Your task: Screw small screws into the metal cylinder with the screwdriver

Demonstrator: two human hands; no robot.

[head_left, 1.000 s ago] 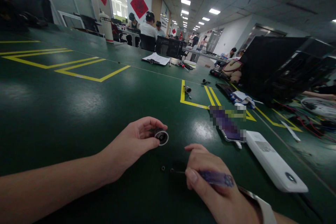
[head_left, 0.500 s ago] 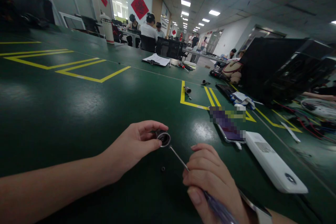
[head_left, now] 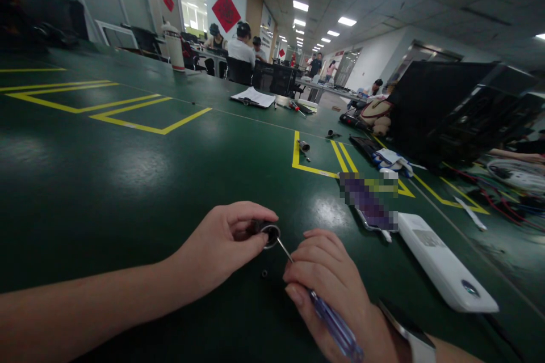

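Note:
Between the thumb and fingers of my left hand (head_left: 232, 241) is a small round metal part, a hollow cylinder (head_left: 272, 236) with its open end turned toward my right hand. My right hand (head_left: 327, 283) grips a screwdriver (head_left: 334, 323) with a clear purple handle and a thin shaft. The shaft reaches into the mouth of the cylinder, and its tip is hidden inside. On the green table just below the cylinder lies a tiny dark piece (head_left: 264, 273), perhaps a nut or screw.
A phone (head_left: 370, 207) and a white power bank (head_left: 447, 264) lie to the right. Beyond them are a metal part (head_left: 304, 146) inside yellow tape, a cloth (head_left: 392, 160), a clipboard (head_left: 254, 96) and a large black case (head_left: 451, 108). A bottle (head_left: 174, 48) stands far left.
The screwdriver has moved up and left, its tip going from beside the cylinder's rim to inside its opening. My left hand has shifted slightly right and down with the cylinder.

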